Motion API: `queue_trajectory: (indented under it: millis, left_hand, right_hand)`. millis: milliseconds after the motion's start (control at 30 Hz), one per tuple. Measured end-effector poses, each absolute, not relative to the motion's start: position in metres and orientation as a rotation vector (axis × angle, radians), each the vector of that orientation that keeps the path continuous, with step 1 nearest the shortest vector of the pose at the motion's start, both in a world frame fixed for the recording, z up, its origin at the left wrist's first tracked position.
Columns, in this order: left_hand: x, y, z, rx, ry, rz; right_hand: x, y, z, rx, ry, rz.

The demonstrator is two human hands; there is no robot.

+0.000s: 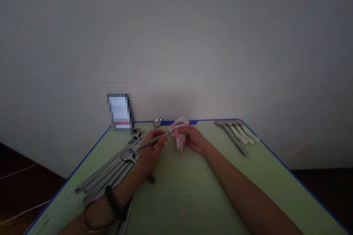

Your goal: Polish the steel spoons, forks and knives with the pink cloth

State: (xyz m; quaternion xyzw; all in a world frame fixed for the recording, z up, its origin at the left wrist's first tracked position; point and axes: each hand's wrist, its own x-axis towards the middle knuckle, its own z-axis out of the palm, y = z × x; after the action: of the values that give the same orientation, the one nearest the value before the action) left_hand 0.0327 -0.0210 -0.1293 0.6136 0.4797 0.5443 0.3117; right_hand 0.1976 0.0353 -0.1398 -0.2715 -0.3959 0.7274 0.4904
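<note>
My left hand [153, 150] is closed round the metal handle of what looks like a spoon [151, 142], held at a slant over the table. A pink and white cloth [180, 143] wraps the far end, so most of its head is hidden. Fingers of my right hand [194, 139] pinch the cloth against that end. Beside and partly under my left forearm lie several long-handled metal spoons [102, 169], bowls pointing away from me. One spoon bowl [127, 155] sits close to my left wrist.
Several spoons, some with white handles [239, 134], lie at the table's right back. A small shiny metal piece [157, 122] rests at the back edge. A blurred phone-like screen [120, 112] leans on the wall at back left. The green table [187, 198] has a blue edge.
</note>
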Motion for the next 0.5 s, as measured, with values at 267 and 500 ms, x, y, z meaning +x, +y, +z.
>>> queue_trajectory:
  millis: [267,500]
  left_hand:
    - [0.0307,-0.0110,-0.1340,1.623,1.350,1.402]
    - [0.0307,-0.0128,-0.1314,1.719,1.374,1.314]
  right_hand:
    - [0.1998,0.0360,-0.1416,-0.672,-1.086,1.838]
    - [0.1970,0.0383,-0.1458,-0.652,-1.039,1.772]
